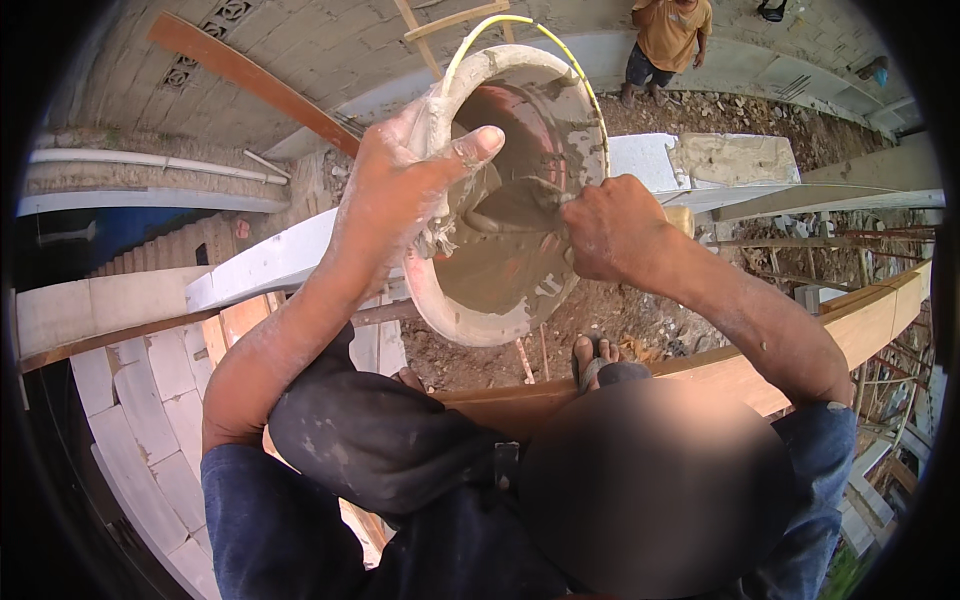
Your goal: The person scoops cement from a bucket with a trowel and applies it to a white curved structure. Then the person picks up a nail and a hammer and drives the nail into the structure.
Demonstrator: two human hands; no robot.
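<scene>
A round bucket (432,292), its rim caked in grey, is tilted so that its mouth faces me. Wet grey mortar (500,275) lies inside, and a yellow handle (535,20) arches over its far side. My left hand (415,165) is closed over the bucket's left rim, thumb on the inside. In my right hand (620,232), a fist at the right rim, is a trowel (520,203). Its mortar-smeared blade dips into the bucket, and the pale butt of its grip sticks out behind the fist.
A white block wall (640,165) runs behind the bucket, with mortar (735,158) spread on its top at right. Wooden boards (880,312) cross near my feet. Beyond the wall a person (672,40) stands on rubble. A plank (250,80) leans at upper left.
</scene>
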